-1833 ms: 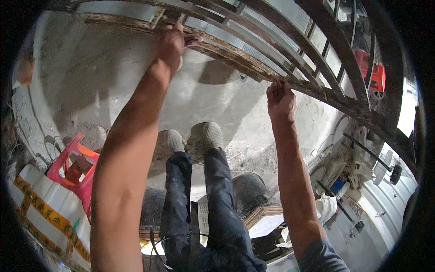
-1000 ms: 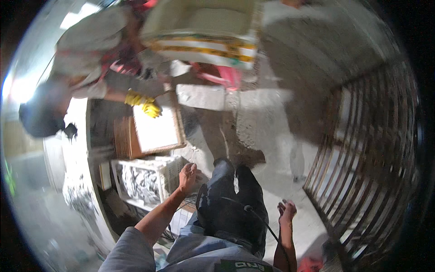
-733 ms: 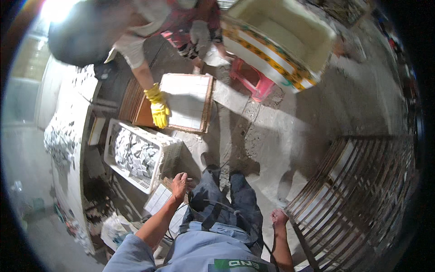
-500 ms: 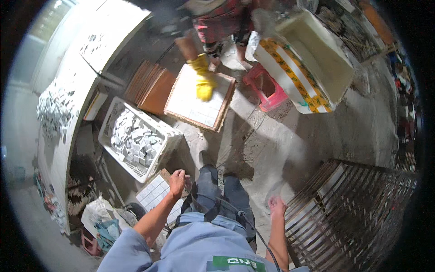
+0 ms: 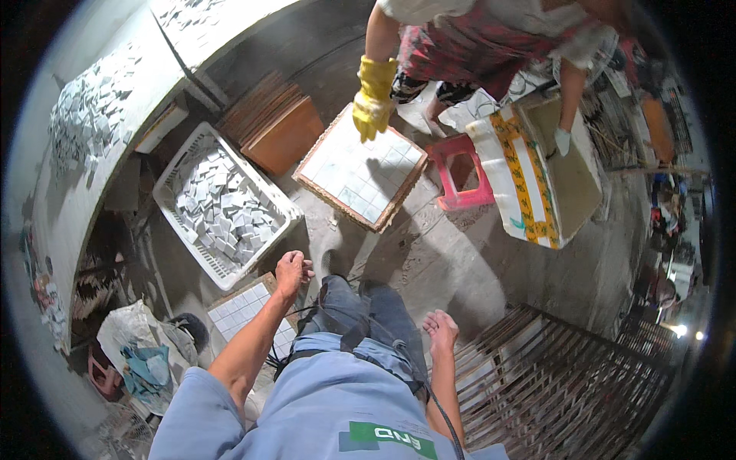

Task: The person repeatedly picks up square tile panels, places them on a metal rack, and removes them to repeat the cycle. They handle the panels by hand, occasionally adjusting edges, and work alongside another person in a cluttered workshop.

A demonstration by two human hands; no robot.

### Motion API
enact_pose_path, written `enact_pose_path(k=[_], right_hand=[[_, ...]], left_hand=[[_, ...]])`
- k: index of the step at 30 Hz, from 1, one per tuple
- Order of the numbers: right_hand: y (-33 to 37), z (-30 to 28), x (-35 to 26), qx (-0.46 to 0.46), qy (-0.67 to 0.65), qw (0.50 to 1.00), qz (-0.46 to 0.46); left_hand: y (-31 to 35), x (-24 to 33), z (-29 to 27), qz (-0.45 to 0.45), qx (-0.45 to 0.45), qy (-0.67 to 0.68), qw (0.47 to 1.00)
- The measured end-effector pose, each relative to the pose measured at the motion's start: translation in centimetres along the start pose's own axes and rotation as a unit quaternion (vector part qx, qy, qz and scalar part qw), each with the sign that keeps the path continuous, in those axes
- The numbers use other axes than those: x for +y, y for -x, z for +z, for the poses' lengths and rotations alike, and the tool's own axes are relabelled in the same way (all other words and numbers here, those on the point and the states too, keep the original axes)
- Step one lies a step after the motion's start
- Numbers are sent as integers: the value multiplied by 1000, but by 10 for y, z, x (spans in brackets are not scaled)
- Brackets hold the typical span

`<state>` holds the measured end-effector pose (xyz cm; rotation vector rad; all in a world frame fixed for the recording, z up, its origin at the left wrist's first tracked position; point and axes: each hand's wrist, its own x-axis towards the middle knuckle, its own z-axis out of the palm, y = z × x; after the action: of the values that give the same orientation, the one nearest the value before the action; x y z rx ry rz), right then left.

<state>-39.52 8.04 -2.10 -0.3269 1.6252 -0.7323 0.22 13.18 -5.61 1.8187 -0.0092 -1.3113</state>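
My left hand (image 5: 293,274) hangs empty beside the lower corner of a white plastic basket (image 5: 287,226) full of small pale tile pieces (image 5: 222,201). Its fingers are loosely bent and a little apart. Below it, partly hidden by my forearm, lies a board with a grid of white tiles (image 5: 244,308). My right hand (image 5: 441,331) is empty too, fingers half curled and spread, near a slatted rack (image 5: 567,368). Ahead stands a stack topped with square white tiles (image 5: 366,175). A co-worker's yellow-gloved hand (image 5: 373,103) hovers over it.
A co-worker leans over a foam box (image 5: 529,184) with yellow tape, one hand inside. A red plastic stool (image 5: 462,172) stands beside it. Brown boards (image 5: 284,134) lean behind the basket. Tile pieces (image 5: 96,103) heap on the left bench. A white sack (image 5: 126,330) lies lower left.
My view has shifted, and my right hand has moved inward, away from the rack. The co-worker has come closer, bending toward the foam box, with the yellow glove lifted over the tile stack.
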Motion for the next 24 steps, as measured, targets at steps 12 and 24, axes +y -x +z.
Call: enact_pose_path(k=[12,24], right_hand=[[-137,139,-64,-227,427,851,-203],[-302,284,-132,-174,589,672,-413]], left_hand=[[10,-10,59,-80,131,202,967],[-82,-81,218,-124,118,292,941]])
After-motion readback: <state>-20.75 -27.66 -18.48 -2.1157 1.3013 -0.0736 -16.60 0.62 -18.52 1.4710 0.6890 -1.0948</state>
